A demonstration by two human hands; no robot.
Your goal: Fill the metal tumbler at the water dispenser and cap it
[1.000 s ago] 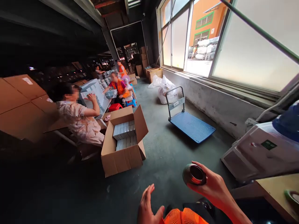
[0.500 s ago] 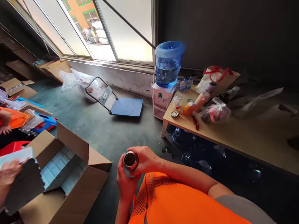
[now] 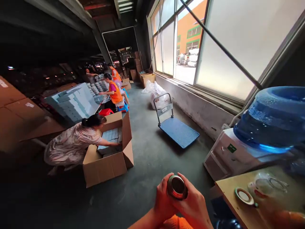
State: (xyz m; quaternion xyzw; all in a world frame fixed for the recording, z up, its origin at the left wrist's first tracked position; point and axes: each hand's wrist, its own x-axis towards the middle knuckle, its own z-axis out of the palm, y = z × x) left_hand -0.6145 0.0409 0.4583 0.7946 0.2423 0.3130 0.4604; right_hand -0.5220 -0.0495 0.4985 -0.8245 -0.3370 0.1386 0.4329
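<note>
An uncapped thermos bottle [image 3: 177,187] is upright between my two hands, its round dark mouth facing up. My left hand [image 3: 163,198] wraps its left side. My right hand [image 3: 194,205] is closed around the other side. Most of the bottle's body is hidden behind my fingers and palms. To the right, a round lid [image 3: 244,196] with a pale centre lies on the wooden table [image 3: 230,190], close to a clear container [image 3: 264,184].
A water dispenser [image 3: 221,152] with a blue bottle [image 3: 274,121] stands at right. A flatbed trolley [image 3: 178,130] is on the floor ahead. At left, a person [image 3: 73,138] crouches, reaching into a cardboard box [image 3: 105,170]. Several people sit farther back.
My view has swung left, bringing the room's depth and co-workers into sight. The dispenser and table have shifted right in view. Both hands still hold the thermos bottle.
</note>
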